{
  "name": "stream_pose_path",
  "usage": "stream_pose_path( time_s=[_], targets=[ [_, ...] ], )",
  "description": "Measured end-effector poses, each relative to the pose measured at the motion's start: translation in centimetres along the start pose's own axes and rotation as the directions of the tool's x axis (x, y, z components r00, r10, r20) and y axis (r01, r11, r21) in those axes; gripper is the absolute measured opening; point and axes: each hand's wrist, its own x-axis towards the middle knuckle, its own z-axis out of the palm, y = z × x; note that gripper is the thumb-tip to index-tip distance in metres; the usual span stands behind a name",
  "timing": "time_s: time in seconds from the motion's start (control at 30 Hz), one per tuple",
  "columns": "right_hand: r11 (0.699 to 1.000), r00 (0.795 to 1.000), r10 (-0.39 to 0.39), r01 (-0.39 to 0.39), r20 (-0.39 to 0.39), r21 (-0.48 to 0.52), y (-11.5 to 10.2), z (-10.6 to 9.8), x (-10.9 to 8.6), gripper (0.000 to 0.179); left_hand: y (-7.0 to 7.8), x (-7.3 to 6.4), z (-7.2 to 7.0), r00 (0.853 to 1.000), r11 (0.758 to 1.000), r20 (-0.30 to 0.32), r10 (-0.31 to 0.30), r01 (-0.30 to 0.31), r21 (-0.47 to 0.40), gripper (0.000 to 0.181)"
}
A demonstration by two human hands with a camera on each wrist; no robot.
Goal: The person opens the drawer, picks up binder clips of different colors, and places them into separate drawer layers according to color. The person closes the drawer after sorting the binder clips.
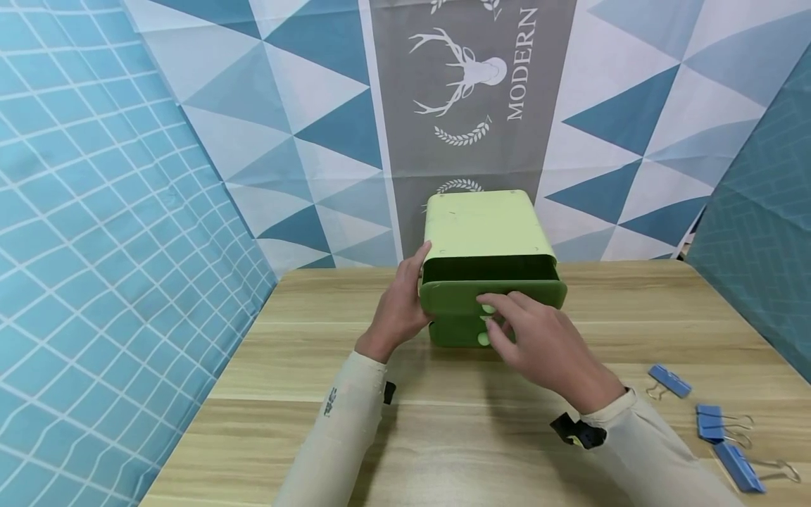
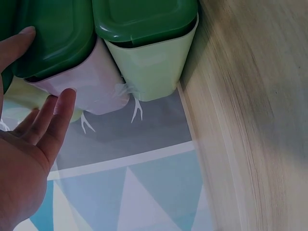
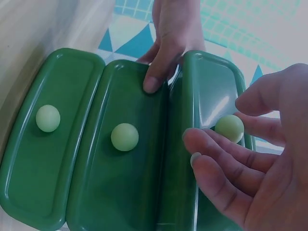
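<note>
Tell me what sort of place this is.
Likely a makeshift tabletop workspace: a pale wood-grain table, walled by a creased blue grid-patterned cloth and a blue, white and grey triangle-print cloth.

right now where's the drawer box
In the head view, the drawer box stands on the table just right of centre, with the left hand at its side and the right hand at its front.

We saw a wood-grained table (image 1: 272, 380) bearing a green drawer unit (image 1: 484, 229) toward the back and three blue binder clips (image 1: 709, 424) at right.
</note>
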Motion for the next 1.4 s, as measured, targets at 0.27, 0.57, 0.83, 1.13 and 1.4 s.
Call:
stream_pose_path(
  time_s=[0.27, 0.57, 0.83, 1.13, 1.4],
  targets=[
    [0.999, 0.999, -0.045, 0.045, -0.013, -0.014, -1.2, -0.7, -1.4, 0.031, -0.4, -0.2, 0.0, 0.999, 0.999, 0.001, 0.035, -0.035, -0.016, 0.106],
    [0.991, 0.991, -0.124, 0.121, -0.056, -0.058, -2.4, -1.3, -2.7, 0.029, -0.2, -0.3, 0.0, 1.000, 1.000, 0.013, 0.013, -0.013, -0.014, 0.098],
    [0.989, 0.987, -0.149, 0.147, -0.058, -0.037, -3.1, -1.7, -3.6, 0.030, -0.1, -0.4, 0.0, 1.000, 1.000, 0.013, 0.004, -0.004, -0.029, 0.097],
    [0.992, 0.992, -0.125, 0.124, -0.028, -0.033, -3.2, -1.5, -4.5, 0.026, -0.2, -0.4, 0.1, 1.000, 0.999, 0.009, -0.010, 0.010, -0.044, 0.103],
    [0.992, 0.992, -0.126, 0.125, -0.016, -0.029, -3.1, -1.4, -5.0, 0.034, -0.1, -0.3, 0.1, 0.999, 0.997, 0.019, -0.040, 0.041, -0.068, 0.105]
  ],
)
